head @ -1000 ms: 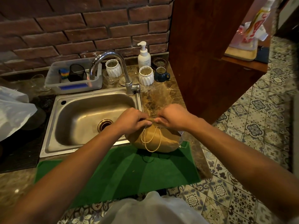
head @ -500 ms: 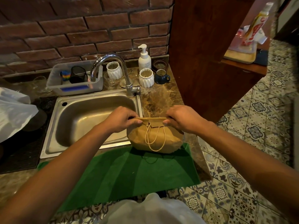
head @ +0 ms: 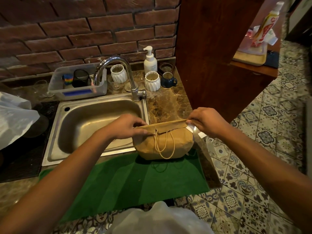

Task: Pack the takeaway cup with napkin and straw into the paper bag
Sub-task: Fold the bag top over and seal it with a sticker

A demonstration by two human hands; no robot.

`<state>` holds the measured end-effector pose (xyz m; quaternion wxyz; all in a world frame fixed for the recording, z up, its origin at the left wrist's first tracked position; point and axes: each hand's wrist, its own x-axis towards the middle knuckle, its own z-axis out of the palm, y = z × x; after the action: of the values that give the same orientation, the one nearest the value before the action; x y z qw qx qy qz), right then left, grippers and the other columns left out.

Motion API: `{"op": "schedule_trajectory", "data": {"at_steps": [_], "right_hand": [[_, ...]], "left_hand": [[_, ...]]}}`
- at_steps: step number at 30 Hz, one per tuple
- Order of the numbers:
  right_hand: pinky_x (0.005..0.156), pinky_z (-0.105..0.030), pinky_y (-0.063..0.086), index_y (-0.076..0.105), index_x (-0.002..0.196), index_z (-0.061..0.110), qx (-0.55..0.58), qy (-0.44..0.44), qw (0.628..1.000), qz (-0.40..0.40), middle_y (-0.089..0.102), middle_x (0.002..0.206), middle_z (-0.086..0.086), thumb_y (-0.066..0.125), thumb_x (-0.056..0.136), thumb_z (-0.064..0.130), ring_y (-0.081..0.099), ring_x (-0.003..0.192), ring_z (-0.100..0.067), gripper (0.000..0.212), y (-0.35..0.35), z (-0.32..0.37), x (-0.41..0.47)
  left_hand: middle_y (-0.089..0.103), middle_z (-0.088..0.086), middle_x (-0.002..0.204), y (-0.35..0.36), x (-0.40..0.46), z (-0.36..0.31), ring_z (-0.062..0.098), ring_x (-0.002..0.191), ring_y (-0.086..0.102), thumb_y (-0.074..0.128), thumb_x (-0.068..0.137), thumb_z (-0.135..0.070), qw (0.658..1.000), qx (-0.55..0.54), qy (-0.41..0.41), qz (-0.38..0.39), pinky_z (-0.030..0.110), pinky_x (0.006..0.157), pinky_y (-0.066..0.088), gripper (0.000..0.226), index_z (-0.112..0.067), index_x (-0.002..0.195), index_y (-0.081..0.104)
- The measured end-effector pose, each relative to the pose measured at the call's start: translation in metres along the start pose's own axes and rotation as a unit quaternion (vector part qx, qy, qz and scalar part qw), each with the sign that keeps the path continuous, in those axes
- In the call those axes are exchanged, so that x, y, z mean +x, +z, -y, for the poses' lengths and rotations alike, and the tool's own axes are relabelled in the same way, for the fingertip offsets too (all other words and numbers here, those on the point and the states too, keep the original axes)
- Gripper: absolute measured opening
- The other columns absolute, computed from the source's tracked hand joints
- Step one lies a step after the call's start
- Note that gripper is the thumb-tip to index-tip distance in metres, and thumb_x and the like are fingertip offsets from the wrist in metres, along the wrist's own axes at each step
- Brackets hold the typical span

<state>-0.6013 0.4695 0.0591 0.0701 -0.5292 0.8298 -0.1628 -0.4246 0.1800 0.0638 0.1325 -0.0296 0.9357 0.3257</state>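
- My left hand (head: 128,126) pinches the left end of the paper bag (head: 164,144) at its folded-over top edge, fingers closed on the flap.
- My right hand (head: 205,121) grips the right end of that same fold, thumb and fingers closed on it, and the flap runs taut between both hands.
- The bag sits bulging at the back edge of the green mat (head: 135,181), just right of the sink (head: 94,119), twine handles (head: 164,146) dangling down its front.
- A bit of white paper (head: 196,131) pokes out beside my right hand; cup and straw are hidden, I can't tell where they sit.
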Motion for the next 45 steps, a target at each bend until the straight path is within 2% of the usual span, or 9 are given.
{"op": "schedule_trajectory", "data": {"at_steps": [2, 5, 9, 17, 20, 24, 28, 35, 45], "right_hand": [[0.074, -0.029, 0.038, 0.078, 0.109, 0.014, 0.006, -0.010, 1.000, 0.000, 0.074, 0.099, -0.002, 0.064, 0.100, 0.027, 0.063, 0.093, -0.020, 0.020, -0.001, 0.001, 0.001], [0.075, -0.029, 0.040, 0.079, 0.109, 0.013, 0.022, -0.009, 1.000, -0.019, 0.076, 0.101, -0.002, 0.066, 0.100, 0.026, 0.064, 0.095, -0.020, 0.021, -0.001, 0.002, 0.003], [0.074, -0.031, 0.043, 0.078, 0.110, 0.014, 0.061, 0.043, 0.995, -0.062, 0.077, 0.101, -0.003, 0.066, 0.099, 0.027, 0.064, 0.093, -0.019, 0.021, 0.010, -0.004, -0.002], [0.078, -0.035, 0.055, 0.080, 0.106, 0.021, 0.187, 0.125, 0.970, -0.090, 0.077, 0.099, 0.006, 0.070, 0.096, 0.032, 0.068, 0.090, -0.012, 0.018, 0.024, -0.005, 0.001], [0.076, -0.029, 0.056, 0.078, 0.104, 0.024, 0.276, 0.221, 0.924, -0.148, 0.076, 0.095, 0.010, 0.068, 0.095, 0.047, 0.070, 0.087, -0.008, 0.027, 0.034, -0.019, -0.004], [0.082, -0.041, 0.059, 0.075, 0.110, 0.022, 0.313, 0.373, 0.845, -0.222, 0.077, 0.102, 0.002, 0.061, 0.096, 0.052, 0.072, 0.096, -0.019, 0.036, 0.064, -0.064, -0.028], [0.075, -0.031, 0.048, 0.073, 0.118, 0.009, 0.257, 0.436, 0.846, -0.167, 0.076, 0.111, -0.010, 0.063, 0.100, 0.037, 0.067, 0.096, -0.022, 0.035, 0.102, -0.094, -0.051], [0.094, -0.047, 0.055, 0.064, 0.137, 0.009, 0.203, 0.481, 0.852, -0.037, 0.069, 0.131, -0.019, 0.069, 0.095, 0.046, 0.066, 0.116, -0.039, 0.056, 0.140, -0.109, -0.055], [0.074, -0.043, 0.062, 0.078, 0.095, 0.019, 0.101, 0.474, 0.875, -0.012, 0.075, 0.084, -0.006, 0.062, 0.100, 0.036, 0.069, 0.075, -0.026, 0.023, 0.149, -0.119, -0.039]], "left_hand": [[0.076, -0.012, 0.100, 0.001, 0.010, -0.017, 0.008, 0.089, 0.068, 0.069, 0.091, -0.049, 0.999, 0.031, 0.021, -0.011, 0.033, 0.077, 0.054, 0.031, -0.027, 0.110, 0.079], [0.078, -0.009, 0.090, 0.010, 0.026, -0.033, 0.010, 0.081, 0.067, 0.067, 0.092, -0.047, 0.995, 0.092, 0.031, -0.033, 0.041, 0.073, 0.055, 0.025, -0.027, 0.098, 0.081], [0.076, -0.007, 0.089, 0.017, 0.033, -0.036, 0.010, 0.081, 0.066, 0.070, 0.091, -0.036, 0.996, 0.081, 0.009, -0.042, 0.040, 0.075, 0.056, 0.017, -0.024, 0.097, 0.080], [0.073, -0.006, 0.084, 0.024, 0.036, -0.033, 0.011, 0.079, 0.065, 0.068, 0.094, -0.033, 0.998, 0.045, -0.002, -0.044, 0.039, 0.072, 0.052, 0.016, -0.021, 0.096, 0.079], [0.071, -0.009, 0.080, 0.019, 0.034, -0.032, 0.010, 0.078, 0.065, 0.068, 0.094, -0.034, 0.996, 0.049, -0.014, -0.077, 0.036, 0.071, 0.051, 0.014, -0.025, 0.094, 0.079], [0.072, -0.005, 0.078, 0.017, 0.029, -0.023, 0.013, 0.076, 0.065, 0.068, 0.092, -0.038, 0.992, 0.072, -0.040, -0.094, 0.038, 0.070, 0.051, 0.017, -0.024, 0.088, 0.078], [0.071, -0.004, 0.077, 0.019, 0.028, -0.022, 0.015, 0.075, 0.065, 0.068, 0.092, -0.039, 0.992, 0.075, -0.042, -0.092, 0.039, 0.069, 0.051, 0.017, -0.026, 0.085, 0.076], [0.073, -0.001, 0.075, 0.025, 0.027, -0.029, 0.017, 0.073, 0.066, 0.069, 0.093, -0.036, 0.992, 0.049, -0.060, -0.103, 0.039, 0.067, 0.048, 0.020, -0.021, 0.084, 0.079], [0.072, -0.010, 0.072, 0.030, 0.015, -0.019, 0.013, 0.070, 0.066, 0.068, 0.090, -0.040, 0.990, 0.000, -0.083, -0.117, 0.037, 0.068, 0.050, 0.018, -0.026, 0.083, 0.077]]}}
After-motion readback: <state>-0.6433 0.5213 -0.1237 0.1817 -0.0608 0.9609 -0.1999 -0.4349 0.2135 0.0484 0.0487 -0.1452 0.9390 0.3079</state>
